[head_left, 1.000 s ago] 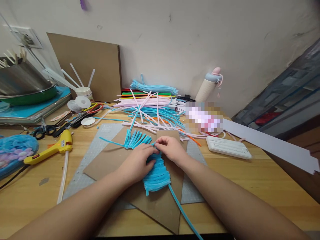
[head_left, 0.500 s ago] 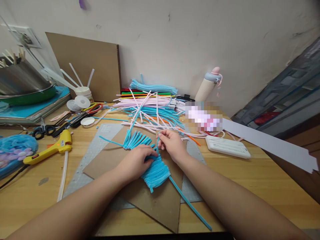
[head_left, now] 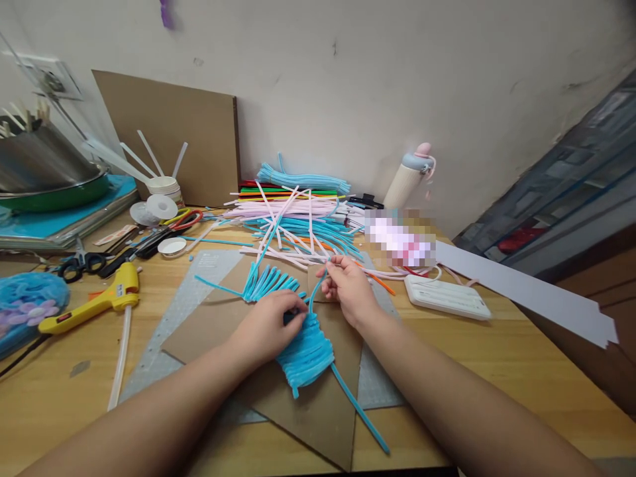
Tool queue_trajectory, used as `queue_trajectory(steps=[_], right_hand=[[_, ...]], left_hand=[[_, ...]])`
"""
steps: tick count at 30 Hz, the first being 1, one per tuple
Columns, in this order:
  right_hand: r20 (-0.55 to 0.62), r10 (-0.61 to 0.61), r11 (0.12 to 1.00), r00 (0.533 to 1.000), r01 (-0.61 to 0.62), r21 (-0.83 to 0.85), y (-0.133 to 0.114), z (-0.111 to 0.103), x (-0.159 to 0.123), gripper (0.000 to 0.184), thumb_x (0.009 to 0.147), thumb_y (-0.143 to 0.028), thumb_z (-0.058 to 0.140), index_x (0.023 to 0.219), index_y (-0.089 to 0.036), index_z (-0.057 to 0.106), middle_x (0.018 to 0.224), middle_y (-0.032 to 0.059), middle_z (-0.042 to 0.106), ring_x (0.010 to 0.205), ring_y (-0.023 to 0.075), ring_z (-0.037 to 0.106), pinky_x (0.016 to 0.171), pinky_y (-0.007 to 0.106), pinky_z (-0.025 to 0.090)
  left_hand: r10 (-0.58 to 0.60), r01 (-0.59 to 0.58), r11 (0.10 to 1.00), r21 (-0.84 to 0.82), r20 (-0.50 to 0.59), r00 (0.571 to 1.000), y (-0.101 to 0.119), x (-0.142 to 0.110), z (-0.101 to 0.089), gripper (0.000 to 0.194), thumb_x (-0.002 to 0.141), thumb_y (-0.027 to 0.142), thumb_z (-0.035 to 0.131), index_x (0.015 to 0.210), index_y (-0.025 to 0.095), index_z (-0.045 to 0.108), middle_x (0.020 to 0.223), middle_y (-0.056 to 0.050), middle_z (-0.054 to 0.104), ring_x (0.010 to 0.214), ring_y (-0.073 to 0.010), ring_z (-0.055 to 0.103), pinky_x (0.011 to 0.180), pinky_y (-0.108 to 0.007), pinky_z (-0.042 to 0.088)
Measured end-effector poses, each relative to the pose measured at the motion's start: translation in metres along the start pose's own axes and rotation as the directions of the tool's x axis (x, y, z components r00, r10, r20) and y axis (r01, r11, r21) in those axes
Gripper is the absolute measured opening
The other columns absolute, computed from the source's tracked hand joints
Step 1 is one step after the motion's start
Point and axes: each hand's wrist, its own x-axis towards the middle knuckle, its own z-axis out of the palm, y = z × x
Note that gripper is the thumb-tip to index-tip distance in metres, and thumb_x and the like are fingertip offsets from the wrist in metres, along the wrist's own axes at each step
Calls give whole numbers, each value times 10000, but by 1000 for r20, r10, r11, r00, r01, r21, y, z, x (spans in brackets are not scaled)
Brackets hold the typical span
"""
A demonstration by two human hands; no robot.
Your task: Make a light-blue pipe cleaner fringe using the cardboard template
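A blue piece made of pipe cleaners packed side by side (head_left: 307, 354) lies over brown cardboard (head_left: 318, 424). My left hand (head_left: 272, 324) is closed on its upper left edge, thumb and fingers pinching it. Between the thumb and fingers of my right hand (head_left: 345, 288) is the upper end of a blue pipe cleaner (head_left: 314, 291), which rises from the top of the piece. A loose tail (head_left: 360, 407) runs from the piece's lower right corner. Beyond my left hand, a fan of looped blue pipe cleaners (head_left: 271, 281) rests on the cardboard.
A grey cutting mat (head_left: 209, 268) lies beneath the cardboard. Pink and blue pipe cleaners (head_left: 298, 212) are heaped at the back. On the left are a yellow glue gun (head_left: 99, 301) and scissors (head_left: 82, 262). A white power bank (head_left: 447, 298) and a bottle (head_left: 407, 175) stand right.
My right hand has drawn the pipe cleaner's end up and slightly right, away from my left hand. The blue piece has shifted and turned a little; my left hand stays on it.
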Motion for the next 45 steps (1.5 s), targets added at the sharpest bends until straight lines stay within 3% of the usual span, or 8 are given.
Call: queue_trajectory(steps=[3, 8, 10, 16, 24, 29, 36, 45], right_hand=[[70, 4, 1000, 998, -6, 22, 4, -2, 1, 268, 683, -341, 601, 870, -173, 509, 783, 2, 613, 453, 39, 461, 354, 140, 316], [195, 42, 999, 980, -42, -6, -1, 2, 6, 339, 675, -360, 607, 948, -162, 575, 780, 5, 601, 407, 23, 382, 328, 147, 207], [215, 44, 998, 976, -36, -43, -3, 6, 8, 348, 678, -353, 598, 967, -160, 580, 717, -13, 583, 391, 18, 345, 337, 149, 194], [182, 3, 971, 983, 41, -236, 3, 17, 19, 221, 698, -324, 563, 844, -162, 526, 605, -26, 578, 412, 52, 379, 394, 174, 268], [316, -234, 680, 920, 387, -622, -3, 24, 11, 73, 713, -211, 523, 729, -180, 587, 665, -18, 563, 589, 104, 466, 548, 217, 350], [313, -237, 604, 920, 392, -694, -5, 25, 5, 74, 712, -181, 524, 714, -186, 598, 688, -9, 597, 622, 116, 491, 561, 223, 349], [231, -128, 767, 965, 244, -593, 2, 20, 2, 193, 781, -258, 482, 915, -174, 592, 786, 15, 626, 645, 122, 540, 586, 233, 401], [277, -40, 783, 960, 202, -588, 1, 14, 5, 139, 737, -223, 499, 738, -153, 619, 725, 13, 627, 669, 125, 536, 608, 229, 399]], left_hand=[[-58, 65, 994, 87, -80, 995, -2, 7, -2, 87, 758, 233, 530, 790, 197, 603, 825, -37, 610, 814, -182, 564, 724, -285, 433], [-100, 88, 973, 213, 44, 994, -3, 21, 0, 69, 703, 240, 578, 746, 209, 622, 838, -42, 595, 768, -193, 567, 674, -288, 420], [-141, 136, 961, 242, 6, 990, -3, 24, 0, 66, 710, 220, 550, 690, 202, 611, 812, -42, 598, 743, -188, 567, 646, -281, 407], [-316, 323, 946, -3, -214, 924, -11, 26, -10, 136, 760, 297, 493, 719, 188, 563, 686, -8, 607, 619, -147, 539, 559, -249, 371], [-442, 393, 890, -232, -231, 866, -20, 26, -10, 175, 746, 349, 510, 760, 180, 552, 684, 10, 602, 589, -131, 530, 545, -241, 370], [-399, 374, 916, -145, -231, 887, -17, 24, -9, 140, 758, 323, 505, 760, 195, 561, 683, 20, 604, 590, -125, 526, 543, -237, 364], [-246, 266, 961, 72, -215, 945, -13, 19, -8, 114, 779, 264, 499, 821, 229, 599, 753, 6, 625, 705, -156, 554, 596, -257, 384], [-55, 65, 992, 109, -94, 994, -14, 16, -3, 160, 801, 199, 502, 900, 230, 624, 885, -15, 634, 851, -169, 567, 734, -282, 437]])
